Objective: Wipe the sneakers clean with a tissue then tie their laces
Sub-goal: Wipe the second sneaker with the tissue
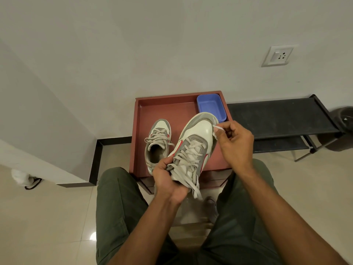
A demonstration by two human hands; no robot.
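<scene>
Left hand (168,180) grips heel end of raised sneaker (193,148), held above near edge of red tray (164,104), toe pointing away. Right hand (235,142) pinches small white tissue (216,131) vs. sneaker's right side nr toe. Laces (188,165) loose, ends hanging by left hand. Second sneaker (157,144) flat in tray, left side, laces undone. Blue tub (212,108) in tray's far right corner. Black rack (278,119) just right of tray.
</scene>
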